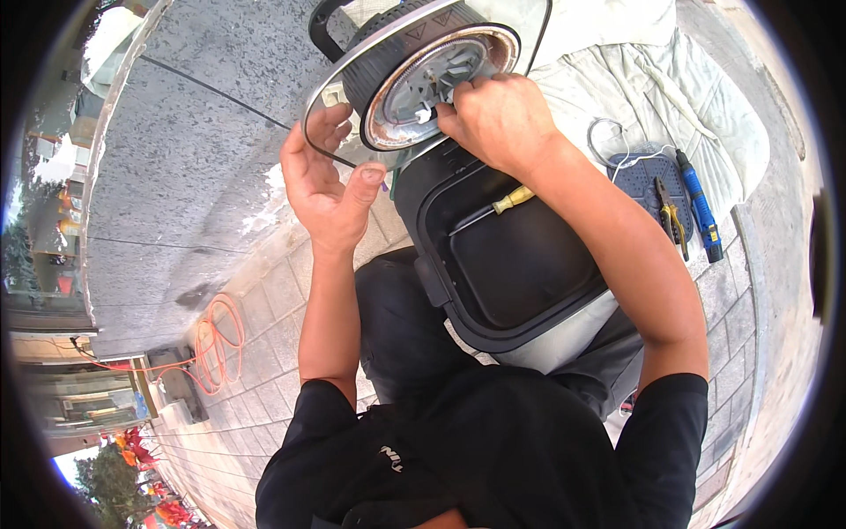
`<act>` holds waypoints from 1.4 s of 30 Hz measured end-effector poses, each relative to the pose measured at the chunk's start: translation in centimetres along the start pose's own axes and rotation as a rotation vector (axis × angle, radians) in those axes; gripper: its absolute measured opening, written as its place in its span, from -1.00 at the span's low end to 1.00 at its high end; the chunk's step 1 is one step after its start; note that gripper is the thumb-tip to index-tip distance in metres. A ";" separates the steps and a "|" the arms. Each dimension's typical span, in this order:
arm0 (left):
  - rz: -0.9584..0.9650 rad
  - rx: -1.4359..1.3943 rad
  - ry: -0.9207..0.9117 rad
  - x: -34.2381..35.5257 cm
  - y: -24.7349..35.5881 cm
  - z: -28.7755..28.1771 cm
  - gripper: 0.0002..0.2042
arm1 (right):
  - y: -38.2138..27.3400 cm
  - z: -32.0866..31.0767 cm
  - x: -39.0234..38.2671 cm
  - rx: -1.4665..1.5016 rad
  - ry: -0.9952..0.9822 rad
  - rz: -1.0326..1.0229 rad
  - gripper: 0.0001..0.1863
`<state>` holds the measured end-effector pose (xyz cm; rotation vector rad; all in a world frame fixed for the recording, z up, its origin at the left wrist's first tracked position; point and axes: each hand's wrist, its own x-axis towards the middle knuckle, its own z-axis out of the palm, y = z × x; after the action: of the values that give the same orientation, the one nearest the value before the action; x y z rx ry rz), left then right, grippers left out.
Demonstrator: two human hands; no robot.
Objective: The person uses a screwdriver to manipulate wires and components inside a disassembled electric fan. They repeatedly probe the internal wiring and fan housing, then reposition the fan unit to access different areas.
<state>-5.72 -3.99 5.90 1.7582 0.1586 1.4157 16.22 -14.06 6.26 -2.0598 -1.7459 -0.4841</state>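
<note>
A round lid-like appliance part (374, 75) is tilted at the top, with a clear wide disc, a thin rim and a dark ribbed housing. Its open face shows a metal recess (397, 97) with a rust-stained edge and small metal and white parts inside. My left hand (330, 181) cups the near left rim, thumb by the edge and spread fingers behind it. My right hand (502, 119) is closed, its fingertips at the recess; what they pinch is hidden. Below lies a black rectangular basin (515, 278) holding a yellow-handled screwdriver (509, 201).
Pale cloth (661, 97) covers the area at the upper right. A grey tray (650, 181), yellow-handled pliers (671, 220) and a blue pen-shaped tool (699, 207) lie there. A grey stone slab (203, 132) stands left. An orange cord (216, 348) is coiled on the paving.
</note>
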 end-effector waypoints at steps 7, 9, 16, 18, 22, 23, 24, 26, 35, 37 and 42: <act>0.041 0.262 0.081 -0.3 -1.2 2.3 -0.55 | 0.5 0.5 -0.2 0.046 0.058 -0.019 -0.63; 0.048 0.261 0.103 -0.2 -1.2 2.8 -0.53 | 0.4 0.6 -0.3 0.055 0.080 -0.027 -0.63; -0.013 0.514 0.300 0.5 -0.8 5.0 -0.47 | 1.1 1.8 -0.8 0.071 0.210 -0.050 -0.61; -0.019 0.552 0.323 0.8 -0.9 5.2 -0.41 | 1.3 2.0 -1.0 0.103 0.232 -0.053 -0.64; -0.115 0.526 0.394 2.1 -0.4 5.9 -0.22 | 1.5 2.4 -1.1 0.148 0.268 -0.069 -0.70; -0.112 0.508 0.394 2.5 -0.2 6.0 -0.21 | 1.5 2.5 -1.0 0.162 0.264 -0.063 -0.72; -0.110 0.491 0.394 2.9 0.0 6.1 -0.20 | 1.6 2.5 -0.9 0.176 0.259 -0.058 -0.73; -0.035 0.490 0.367 3.6 -0.7 5.7 -0.10 | 1.6 2.7 -0.6 0.220 0.256 -0.037 -0.74; 0.041 0.626 0.326 5.1 -1.0 4.9 0.02 | 0.3 2.3 0.4 0.560 0.127 0.276 -0.68; 0.080 0.750 0.275 5.2 -0.9 4.6 -0.11 | 0.0 1.8 1.0 0.629 0.059 0.359 -0.64; 0.350 0.995 0.118 6.1 -1.9 3.3 -0.48 | 0.1 2.9 2.6 0.697 0.090 0.497 -0.56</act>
<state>-0.07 -1.04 9.21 2.5799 0.7530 1.8651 16.75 -10.38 5.06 -1.8033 -1.0636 0.1677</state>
